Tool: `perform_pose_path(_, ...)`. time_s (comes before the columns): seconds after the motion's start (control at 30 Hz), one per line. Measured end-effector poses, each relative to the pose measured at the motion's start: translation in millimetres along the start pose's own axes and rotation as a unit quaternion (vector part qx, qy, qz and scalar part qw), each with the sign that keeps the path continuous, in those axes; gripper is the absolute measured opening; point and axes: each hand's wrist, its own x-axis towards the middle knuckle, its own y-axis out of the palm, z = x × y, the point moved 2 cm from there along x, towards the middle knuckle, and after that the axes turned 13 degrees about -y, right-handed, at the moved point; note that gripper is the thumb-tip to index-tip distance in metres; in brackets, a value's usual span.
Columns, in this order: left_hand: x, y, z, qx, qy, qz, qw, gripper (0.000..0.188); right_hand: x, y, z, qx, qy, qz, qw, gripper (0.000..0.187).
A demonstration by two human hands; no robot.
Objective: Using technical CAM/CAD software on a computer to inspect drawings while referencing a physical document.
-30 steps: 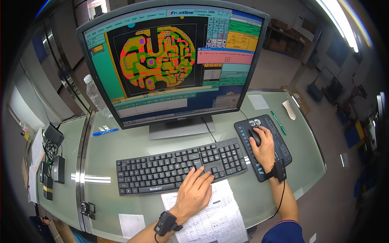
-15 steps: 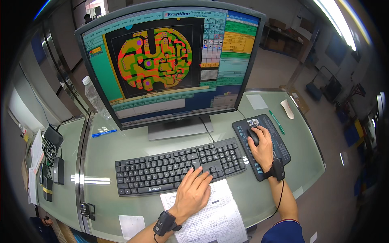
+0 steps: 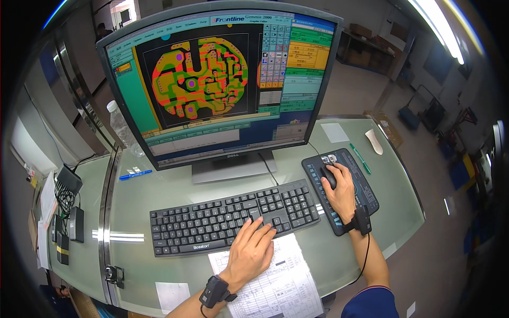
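Both hands crowd keyboard edge and mouse.

The black keyboard lies flat on the glass surface before the monitor, tilted slightly — its right end farther away. The dark mouse sits on a black pad just right of it.

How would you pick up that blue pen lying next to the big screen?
Pinch the blue pen around the middle of its thin barrel, coming straight down from above. It lies flat on the glass desk, left of the monitor stand, with open space along both long sides for fingertips.
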Motion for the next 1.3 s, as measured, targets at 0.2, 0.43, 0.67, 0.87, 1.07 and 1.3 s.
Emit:
perform_pose_path(0.2, 1.4, 0.7, -1.1, -0.005, 0.004, -0.004, 1.0, 0.031, 0.8, -2.7, 1.2, -0.003, 0.002, -0.004, 1.0, 0.038)
perform_pose_path(0.43, -1.6, 0.9, 3.5, -0.003, 0.002, -0.015, 1.0, 0.032, 3.6, -0.7, 8.5, 0.008, -0.021, 0.009, 1.0, 0.041)
perform_pose_path(0.67, -1.4, 0.8, 1.7, -0.012, 0.008, -0.015, 1.0, 0.032, 0.9, -0.4, 5.3, -0.008, -0.024, 0.032, 0.999, 0.042)
perform_pose_path(0.87, -1.7, 2.0, 1.8, -0.019, 0.006, -0.021, 1.0, 0.031, 1.2, 0.0, 6.9, -0.004, -0.021, 0.033, 0.999, 0.04)
perform_pose_path(1.07, -1.5, 1.8, 1.6, -0.019, 0.008, -0.02, 1.0, 0.031, 2.4, -1.2, 7.9, -0.008, -0.024, 0.033, 0.999, 0.04)
perform_pose_path(1.3, -1.9, 1.8, 1.6, -0.019, 0.008, -0.02, 1.0, 0.031, 2.2, -1.2, 7.3, -0.008, -0.024, 0.036, 0.999, 0.04)
